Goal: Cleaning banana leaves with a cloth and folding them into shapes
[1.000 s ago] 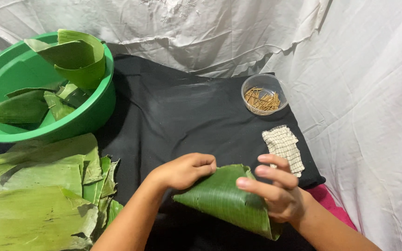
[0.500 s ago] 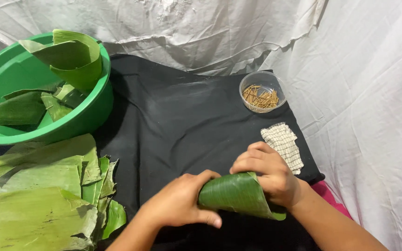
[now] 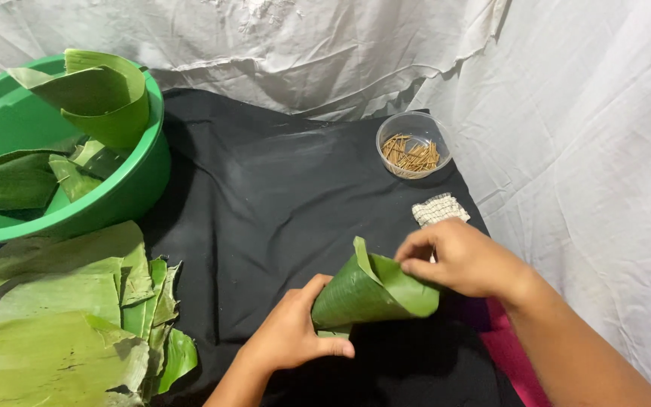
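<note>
Far left sits a green basin [image 3: 126,200] of leaf pieces, with a stack of banana leaves [image 3: 54,324] nearer. On the near black cloth [image 3: 265,196], the left hand [image 3: 291,335] curls around the leaf cone [image 3: 371,290]'s narrow left end. The cone lies roughly sideways, mouth opening right and up. The right hand [image 3: 465,260] pinches its rim.

A bench [image 3: 265,196] under a black cloth [image 3: 280,226] carries everything. At far left stands a green basin [image 3: 126,200] with folded leaf pieces inside. Near left lies a stack of flat banana leaves [image 3: 47,324], overlapping the cloth's edge. At far right sits a clear bowl [image 3: 414,145] of thin sticks; just nearer, a small woven pad [image 3: 438,209]. White sheets hang behind and to the right.
</note>
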